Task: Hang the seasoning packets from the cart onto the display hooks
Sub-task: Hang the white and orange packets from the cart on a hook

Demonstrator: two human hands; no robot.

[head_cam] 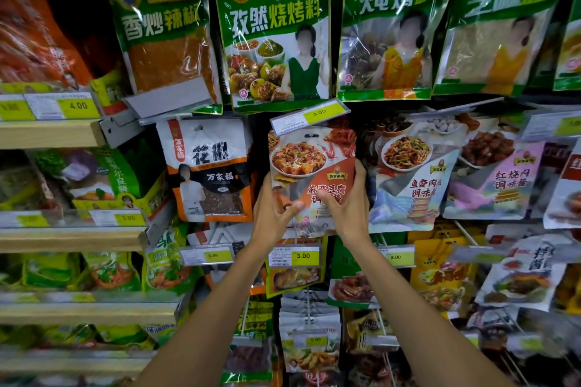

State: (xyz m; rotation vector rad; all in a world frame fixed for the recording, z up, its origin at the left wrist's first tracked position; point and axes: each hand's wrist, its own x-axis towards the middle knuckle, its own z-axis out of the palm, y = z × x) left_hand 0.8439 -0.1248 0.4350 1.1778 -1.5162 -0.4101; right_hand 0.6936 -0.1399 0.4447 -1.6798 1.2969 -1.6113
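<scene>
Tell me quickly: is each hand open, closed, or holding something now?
Left hand: holding the glossy orange-and-white seasoning packet by its left edge.
Right hand: holding the same packet by its right edge.

Bare to the frame's lower edge, the left forearm (220, 308) and right forearm (408, 308) end mid-frame in the left hand (276, 214) and right hand (345, 207), both ungloved.

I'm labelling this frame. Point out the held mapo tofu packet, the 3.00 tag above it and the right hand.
mapo tofu packet (298, 160): head view, on the printed dish.
3.00 price tag (309, 118): head view, its middle.
right hand (347, 203): head view, back of hand.
</scene>
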